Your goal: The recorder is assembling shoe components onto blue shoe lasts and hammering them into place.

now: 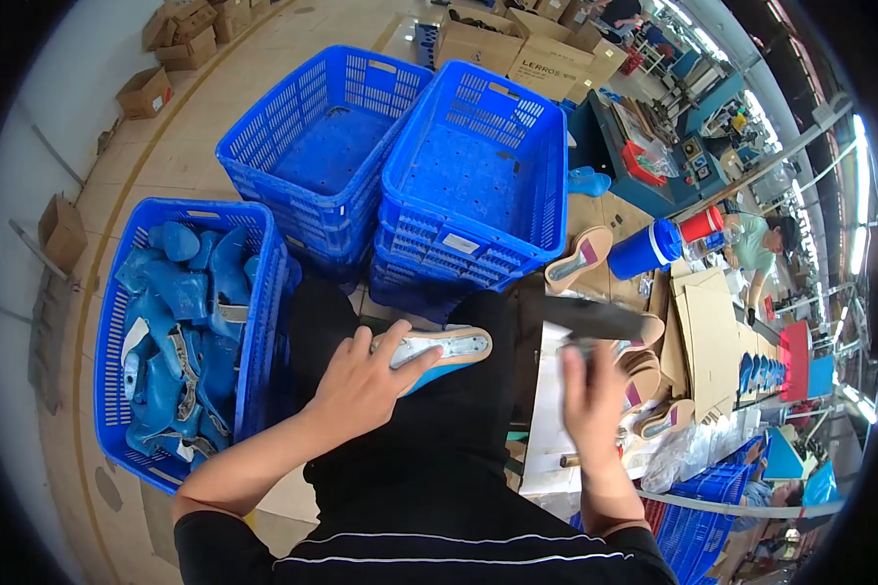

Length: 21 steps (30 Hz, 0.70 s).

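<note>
My left hand (pixel 361 385) is closed around a blue shoe last (pixel 427 375) resting across my lap. An insole (pixel 470 344) with a tan edge and a grey-white strip lies on the last's upturned bottom, and my fingers and thumb press on it. To the right, my right hand (pixel 595 395) is raised over the workbench and smeared by motion. It grips what looks like a hammer (pixel 597 318), whose dark, blurred head stands out beyond the fingers. The hammer is apart from the last. Several similar insoles (pixel 640 378) are piled just past my right hand.
On my left stands a blue crate (pixel 105 390) full of blue lasts (pixel 178 292). Two stacks of blue crates (pixel 307 200) (pixel 473 219) rise in front. The bench holds a blue jug (pixel 644 250) and cardboard sheets (pixel 704 341). A co-worker (pixel 754 244) is at far right.
</note>
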Each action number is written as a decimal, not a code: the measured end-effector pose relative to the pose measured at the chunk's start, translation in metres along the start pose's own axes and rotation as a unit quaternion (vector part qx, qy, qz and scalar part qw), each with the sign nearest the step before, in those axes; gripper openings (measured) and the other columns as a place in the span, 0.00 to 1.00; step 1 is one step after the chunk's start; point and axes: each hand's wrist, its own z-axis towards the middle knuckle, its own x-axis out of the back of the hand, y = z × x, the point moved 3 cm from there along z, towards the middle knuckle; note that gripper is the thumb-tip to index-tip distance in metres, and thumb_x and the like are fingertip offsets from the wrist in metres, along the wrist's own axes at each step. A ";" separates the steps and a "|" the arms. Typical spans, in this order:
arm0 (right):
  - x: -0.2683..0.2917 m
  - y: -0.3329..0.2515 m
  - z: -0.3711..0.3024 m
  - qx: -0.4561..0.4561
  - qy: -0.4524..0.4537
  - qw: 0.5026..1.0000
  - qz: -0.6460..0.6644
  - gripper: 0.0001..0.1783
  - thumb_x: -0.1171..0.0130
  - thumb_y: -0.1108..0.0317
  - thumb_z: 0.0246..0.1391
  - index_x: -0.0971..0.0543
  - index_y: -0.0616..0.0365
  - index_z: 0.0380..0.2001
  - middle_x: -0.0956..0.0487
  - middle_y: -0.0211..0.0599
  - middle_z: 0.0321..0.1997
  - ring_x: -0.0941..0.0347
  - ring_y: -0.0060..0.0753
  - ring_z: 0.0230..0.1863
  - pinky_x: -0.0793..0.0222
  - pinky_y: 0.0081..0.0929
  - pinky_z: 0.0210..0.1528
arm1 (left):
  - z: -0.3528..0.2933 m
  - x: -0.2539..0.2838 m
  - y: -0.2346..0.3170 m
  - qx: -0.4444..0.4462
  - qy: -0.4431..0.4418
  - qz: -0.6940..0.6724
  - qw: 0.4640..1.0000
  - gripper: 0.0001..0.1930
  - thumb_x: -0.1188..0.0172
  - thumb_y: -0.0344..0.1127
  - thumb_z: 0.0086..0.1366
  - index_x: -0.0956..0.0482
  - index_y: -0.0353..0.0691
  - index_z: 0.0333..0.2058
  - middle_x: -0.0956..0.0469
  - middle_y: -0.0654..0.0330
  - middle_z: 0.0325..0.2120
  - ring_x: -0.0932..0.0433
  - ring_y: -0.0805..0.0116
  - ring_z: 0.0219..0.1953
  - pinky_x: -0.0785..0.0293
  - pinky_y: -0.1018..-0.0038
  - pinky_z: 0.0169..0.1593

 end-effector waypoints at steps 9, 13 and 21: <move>0.066 -0.015 -0.004 0.018 0.134 0.969 0.206 0.31 0.67 0.48 0.85 0.23 0.58 0.36 0.30 0.30 0.25 0.40 0.23 0.16 0.42 0.25 0.19 | 0.002 -0.001 -0.002 0.011 0.002 -0.005 1.000 0.35 0.32 0.28 0.61 0.19 0.63 0.67 0.28 0.50 0.63 0.28 0.52 0.41 0.26 0.62 0.43; -0.068 0.027 -0.065 0.008 -0.259 0.964 -0.061 0.10 0.38 0.69 0.71 0.23 0.67 0.44 0.19 0.59 0.29 0.21 0.64 0.28 0.28 0.54 0.29 | 0.013 0.007 0.003 0.012 -0.008 -0.018 1.000 0.35 0.31 0.28 0.60 0.18 0.64 0.66 0.27 0.51 0.63 0.28 0.52 0.41 0.24 0.62 0.44; 0.012 -0.010 -0.018 -0.103 0.224 0.947 0.205 0.16 0.46 0.58 0.80 0.25 0.60 0.41 0.26 0.30 0.27 0.36 0.25 0.24 0.40 0.25 0.25 | 0.007 0.004 -0.005 0.025 -0.018 -0.025 0.999 0.35 0.32 0.28 0.59 0.18 0.64 0.66 0.27 0.52 0.63 0.27 0.50 0.42 0.23 0.59 0.46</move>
